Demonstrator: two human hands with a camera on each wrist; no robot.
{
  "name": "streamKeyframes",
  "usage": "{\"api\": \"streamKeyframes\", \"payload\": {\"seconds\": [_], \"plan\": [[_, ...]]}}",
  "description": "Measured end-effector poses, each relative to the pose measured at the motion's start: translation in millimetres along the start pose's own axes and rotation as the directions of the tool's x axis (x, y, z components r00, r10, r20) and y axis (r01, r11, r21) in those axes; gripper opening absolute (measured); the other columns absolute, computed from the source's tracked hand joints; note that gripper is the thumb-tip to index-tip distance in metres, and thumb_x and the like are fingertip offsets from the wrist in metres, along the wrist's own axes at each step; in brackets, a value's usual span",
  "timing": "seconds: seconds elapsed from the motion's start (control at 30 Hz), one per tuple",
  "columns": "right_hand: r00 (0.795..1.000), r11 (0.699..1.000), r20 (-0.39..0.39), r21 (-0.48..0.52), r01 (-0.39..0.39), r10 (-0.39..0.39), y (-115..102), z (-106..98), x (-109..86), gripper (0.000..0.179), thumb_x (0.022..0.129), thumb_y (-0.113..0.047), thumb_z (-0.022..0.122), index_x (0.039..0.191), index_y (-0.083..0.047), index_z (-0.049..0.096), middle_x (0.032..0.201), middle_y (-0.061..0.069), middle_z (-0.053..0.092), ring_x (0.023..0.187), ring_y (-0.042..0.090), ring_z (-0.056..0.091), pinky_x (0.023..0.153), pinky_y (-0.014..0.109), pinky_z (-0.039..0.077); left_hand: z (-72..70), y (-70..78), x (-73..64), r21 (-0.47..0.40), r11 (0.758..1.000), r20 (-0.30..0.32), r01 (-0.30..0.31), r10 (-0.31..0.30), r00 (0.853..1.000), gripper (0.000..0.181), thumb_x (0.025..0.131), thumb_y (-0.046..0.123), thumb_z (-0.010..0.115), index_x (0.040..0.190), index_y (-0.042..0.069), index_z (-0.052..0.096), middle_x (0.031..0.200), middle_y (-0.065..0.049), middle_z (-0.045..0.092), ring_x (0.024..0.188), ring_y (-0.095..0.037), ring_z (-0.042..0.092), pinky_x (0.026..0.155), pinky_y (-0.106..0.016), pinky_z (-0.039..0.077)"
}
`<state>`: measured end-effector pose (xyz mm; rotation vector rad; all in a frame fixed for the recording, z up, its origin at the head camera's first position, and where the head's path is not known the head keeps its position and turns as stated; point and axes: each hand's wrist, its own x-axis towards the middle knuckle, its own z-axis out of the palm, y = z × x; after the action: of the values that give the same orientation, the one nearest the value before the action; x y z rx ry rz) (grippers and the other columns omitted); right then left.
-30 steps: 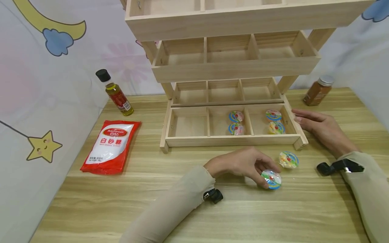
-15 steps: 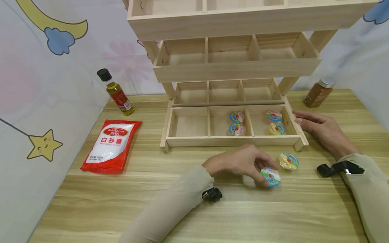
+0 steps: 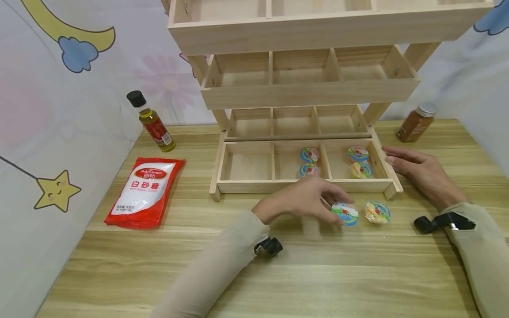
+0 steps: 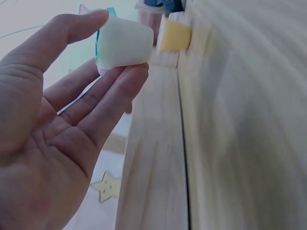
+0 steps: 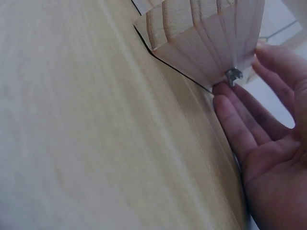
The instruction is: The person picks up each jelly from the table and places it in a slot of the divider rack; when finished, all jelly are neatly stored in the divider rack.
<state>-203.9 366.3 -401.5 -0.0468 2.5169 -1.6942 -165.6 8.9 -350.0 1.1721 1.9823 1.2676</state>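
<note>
My left hand [image 3: 304, 201] pinches a small jelly cup [image 3: 345, 213] with a printed lid between thumb and fingers. In the left wrist view this cup [image 4: 124, 43] shows a whitish body, held off the table. A yellowish jelly cup [image 3: 377, 212] lies just right of it on the table. The wooden tiered rack [image 3: 306, 186] has two jelly cups [image 3: 309, 154] in the bottom tray's middle compartment and two more [image 3: 358, 153] in its right one. My right hand [image 3: 427, 174] rests its fingertips against the rack's right side, low down, near a metal bolt [image 5: 233, 75].
A red and white sugar bag [image 3: 145, 192] lies on the left of the table, with an oil bottle [image 3: 156, 128] behind it. A brown spice jar [image 3: 416, 123] stands at the back right. The rack's upper trays [image 3: 310, 93] overhang the bottom one.
My left hand has lifted the jelly cup and carried it left and forward, nearer the rack's front edge. My right hand stays at the rack's side.
</note>
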Motion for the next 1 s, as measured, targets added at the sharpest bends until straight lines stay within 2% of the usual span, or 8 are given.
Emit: {"api": "streamKeyframes", "payload": {"seconds": [0.17,0.4,0.53,0.67,0.8,1.0], "plan": [[1.0,1.0,-0.002,0.004,0.001,-0.001,1.6,-1.4,0.7,0.053,0.107,-0.032,0.068,0.156,-0.013,0.056,0.128,-0.026,0.069,0.116,-0.009,0.061,0.092,0.01,0.05,-14.5,1.5,-12.0,-0.024,1.0,-0.07,0.012,-0.014,0.997,0.04,0.088,0.002,0.085,0.127,-0.001,0.075,0.111,-0.004,0.076,0.095,-0.005,0.07,0.089,-0.024,0.059],[1.0,0.997,0.0,0.073,0.007,-0.007,2.9,-2.1,2.0,0.052,0.107,-0.025,0.068,0.155,-0.011,0.057,0.125,-0.024,0.07,0.114,-0.007,0.064,0.09,0.013,0.053,-32.5,2.4,-24.8,-0.058,0.998,-0.133,0.011,-0.019,0.991,0.039,0.088,0.002,0.085,0.125,0.0,0.075,0.107,-0.003,0.075,0.097,-0.013,0.071,0.091,-0.029,0.06],[1.0,0.999,0.001,0.039,0.005,-0.005,2.0,-1.5,1.5,0.052,0.107,-0.029,0.068,0.155,-0.012,0.057,0.126,-0.025,0.07,0.115,-0.008,0.063,0.091,0.012,0.052,-42.1,2.7,-34.6,-0.063,0.997,-0.183,0.034,-0.045,0.982,0.04,0.088,0.005,0.086,0.127,0.002,0.076,0.109,-0.001,0.076,0.1,-0.014,0.071,0.092,-0.03,0.06],[1.0,1.0,-0.005,-0.017,0.011,-0.011,1.6,-0.9,0.8,0.053,0.107,-0.033,0.067,0.155,-0.014,0.057,0.13,-0.027,0.068,0.119,-0.01,0.059,0.093,0.009,0.047,-51.7,3.7,-43.6,-0.035,0.998,-0.23,0.048,-0.055,0.972,0.04,0.089,0.008,0.087,0.127,0.005,0.076,0.112,0.001,0.076,0.102,-0.015,0.071,0.093,-0.03,0.06],[1.0,0.999,-0.008,-0.043,0.012,-0.012,0.9,-1.6,-0.1,0.053,0.107,-0.036,0.067,0.155,-0.016,0.057,0.137,-0.027,0.063,0.124,-0.011,0.054,0.094,0.009,0.044,-62.3,5.2,-51.1,-0.02,0.998,-0.276,0.057,-0.061,0.959,0.04,0.088,0.007,0.087,0.127,0.003,0.075,0.112,-0.002,0.076,0.102,-0.017,0.071,0.093,-0.031,0.06],[1.0,0.999,-0.016,-0.045,0.006,-0.007,0.8,-2.3,-0.2,0.053,0.106,-0.037,0.068,0.155,-0.018,0.058,0.137,-0.026,0.063,0.124,-0.01,0.053,0.094,0.008,0.044,-78.7,2.6,-61.7,-0.009,0.997,-0.371,0.077,-0.075,0.926,0.041,0.088,0.006,0.086,0.128,0.001,0.075,0.115,-0.005,0.075,0.101,-0.02,0.071,0.092,-0.031,0.06]]}}
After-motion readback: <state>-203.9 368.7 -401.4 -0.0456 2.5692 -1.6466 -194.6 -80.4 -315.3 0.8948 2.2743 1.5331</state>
